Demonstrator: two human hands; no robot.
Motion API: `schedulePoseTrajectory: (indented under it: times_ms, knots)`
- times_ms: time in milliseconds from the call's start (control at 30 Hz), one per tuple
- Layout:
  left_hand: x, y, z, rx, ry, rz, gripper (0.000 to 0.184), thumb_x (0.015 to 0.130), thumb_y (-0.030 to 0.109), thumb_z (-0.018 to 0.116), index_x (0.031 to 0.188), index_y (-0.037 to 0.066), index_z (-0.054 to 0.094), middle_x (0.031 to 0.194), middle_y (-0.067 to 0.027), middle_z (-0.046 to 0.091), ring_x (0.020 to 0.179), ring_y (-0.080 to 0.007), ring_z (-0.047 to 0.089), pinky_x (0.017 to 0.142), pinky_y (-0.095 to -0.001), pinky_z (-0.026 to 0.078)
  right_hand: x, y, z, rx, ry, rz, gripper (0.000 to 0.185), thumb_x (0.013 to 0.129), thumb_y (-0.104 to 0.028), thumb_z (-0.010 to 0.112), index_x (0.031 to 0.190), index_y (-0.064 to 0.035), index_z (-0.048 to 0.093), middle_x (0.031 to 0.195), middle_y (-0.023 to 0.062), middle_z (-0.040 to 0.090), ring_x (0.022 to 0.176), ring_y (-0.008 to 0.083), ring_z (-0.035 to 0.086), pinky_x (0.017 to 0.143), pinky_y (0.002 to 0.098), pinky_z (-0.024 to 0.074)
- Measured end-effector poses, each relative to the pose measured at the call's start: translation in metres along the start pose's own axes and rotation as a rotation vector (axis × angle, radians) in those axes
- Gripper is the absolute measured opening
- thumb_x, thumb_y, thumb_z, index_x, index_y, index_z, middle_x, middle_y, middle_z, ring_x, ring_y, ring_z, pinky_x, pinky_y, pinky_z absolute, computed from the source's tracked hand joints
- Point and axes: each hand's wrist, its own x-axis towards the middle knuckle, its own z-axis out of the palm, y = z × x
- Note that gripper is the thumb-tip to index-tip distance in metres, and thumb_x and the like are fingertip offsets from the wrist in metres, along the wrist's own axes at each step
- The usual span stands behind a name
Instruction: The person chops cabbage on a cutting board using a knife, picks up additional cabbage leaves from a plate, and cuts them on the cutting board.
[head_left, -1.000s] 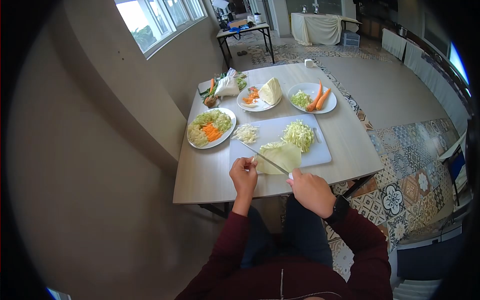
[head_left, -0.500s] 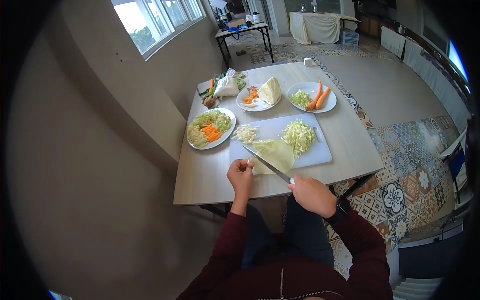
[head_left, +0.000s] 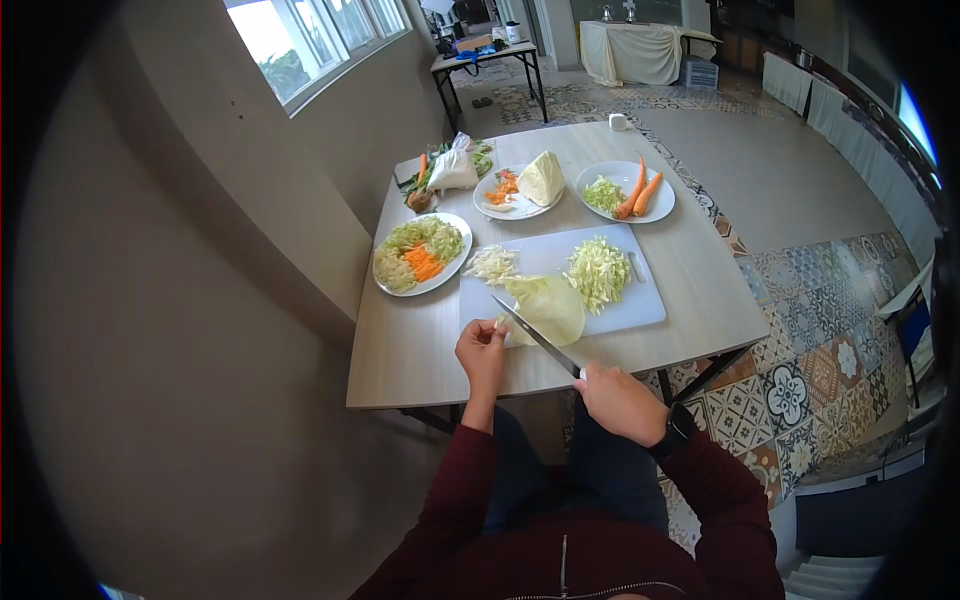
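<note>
Since the first picture, the big cabbage leaf point(head_left: 558, 308) has slid a bit to the left, and the tip of the knife point(head_left: 540, 339) has come a little closer to the person. The leaf is on the near part of the white cutting board point(head_left: 545, 252). The left hand point(head_left: 482, 356) has its fingers close together, pinching the leaf at its left side. The right hand point(head_left: 626, 402) has its fingers wrapped around the knife handle. The blade slants over the leaf. Two piles of cut cabbage, a small one point(head_left: 490, 264) and a big one point(head_left: 598, 275), sit behind the leaf on the board.
</note>
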Motion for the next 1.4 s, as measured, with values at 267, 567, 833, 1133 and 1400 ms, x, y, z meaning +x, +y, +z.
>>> schedulePoseTrajectory:
  times_ms: [267, 567, 833, 1133, 1400]
  knots:
    - [-0.003, -0.001, 0.001, -0.010, 0.014, -0.001, 0.006, 0.084, 0.000, 0.072, 0.085, 0.000, 0.065, 0.076, -0.0005, 0.066, 0.067, -0.0041, 0.057, 0.063, -0.0205, 0.045, 0.020, 0.003, 0.020, 0.115, 0.078, -0.094, 0.032, 0.100, -0.020, 0.048, 0.085, 0.0083, 0.052, 0.069, 0.0285, 0.059, 0.067, 0.0474, 0.062, 0.061, 0.0532, 0.0498]
    - [-0.001, -0.008, 0.001, 0.021, 0.004, -0.009, 0.007, 0.085, -0.001, 0.071, 0.087, -0.001, 0.065, 0.078, -0.0022, 0.067, 0.069, -0.0053, 0.060, 0.064, -0.0213, 0.047, 0.002, -0.020, 0.006, 0.384, -0.177, 0.234, 0.037, 0.103, -0.024, 0.045, 0.089, 0.0107, 0.050, 0.063, 0.0274, 0.061, 0.052, 0.0388, 0.063, 0.050, 0.0448, 0.0511]
    - [-0.003, -0.007, -0.006, -0.019, 0.054, -0.014, 0.007, 0.086, -0.004, 0.068, 0.088, -0.002, 0.063, 0.080, -0.0038, 0.068, 0.072, -0.0062, 0.062, 0.068, -0.0194, 0.047, -0.001, -0.024, 0.030, 0.499, -0.150, 0.269, 0.040, 0.104, -0.026, 0.042, 0.089, 0.0102, 0.049, 0.058, 0.0229, 0.060, 0.044, 0.0307, 0.062, 0.044, 0.0408, 0.0496]
    - [0.011, -0.011, -0.011, -0.444, 0.224, -0.050, 0.013, 0.091, 0.002, 0.067, 0.095, 0.001, 0.054, 0.087, -0.0047, 0.064, 0.075, -0.0111, 0.064, 0.071, -0.0245, 0.054, -0.016, -0.017, 0.034, 0.338, -0.077, 0.238, 0.035, 0.101, -0.026, 0.048, 0.088, 0.0068, 0.052, 0.070, 0.0305, 0.062, 0.068, 0.0473, 0.063, 0.061, 0.0509, 0.0511]
    - [0.059, 0.005, -0.034, -0.337, 0.133, -0.106, 0.020, 0.091, 0.010, 0.070, 0.102, -0.001, 0.058, 0.087, -0.0054, 0.065, 0.073, -0.0119, 0.065, 0.067, -0.0246, 0.055, -0.027, 0.010, 0.004, 0.691, 0.173, 0.353, 0.029, 0.100, -0.026, 0.055, 0.086, -0.0008, 0.053, 0.060, 0.0102, 0.058, 0.046, 0.0183, 0.057, 0.043, 0.0328, 0.0442]
